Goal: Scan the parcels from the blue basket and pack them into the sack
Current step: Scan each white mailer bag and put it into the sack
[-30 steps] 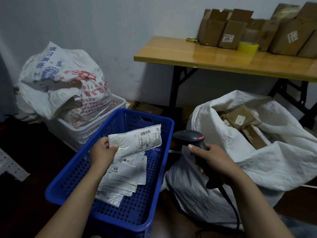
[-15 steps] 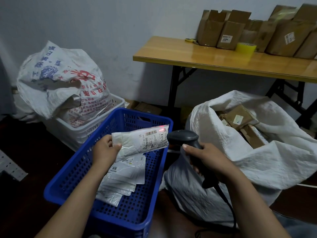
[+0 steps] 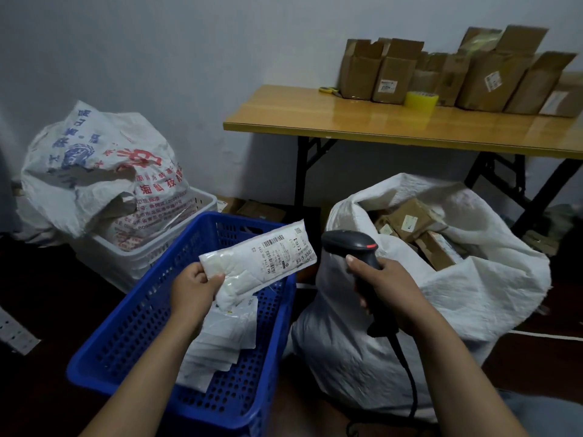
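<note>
My left hand (image 3: 195,288) grips one end of a white soft parcel (image 3: 265,258) with a barcode label, held above the blue basket (image 3: 132,329). Several more white parcels (image 3: 220,339) lie flat in the basket. My right hand (image 3: 381,288) grips the handle of a black barcode scanner (image 3: 350,244), whose head points left at the parcel's label end. To the right stands the open white sack (image 3: 473,294), holding several brown parcels (image 3: 410,222).
A white crate (image 3: 151,257) with a printed white bag (image 3: 101,175) stands behind the basket. A wooden folding table (image 3: 378,121) at the back right carries cardboard boxes (image 3: 485,77), a yellow tape roll (image 3: 421,100) and scissors (image 3: 329,89). The floor is dark.
My left hand has lifted the parcel and brought it right, towards the scanner. The scanner's red light lit the label half a second ago and is off the label now.
</note>
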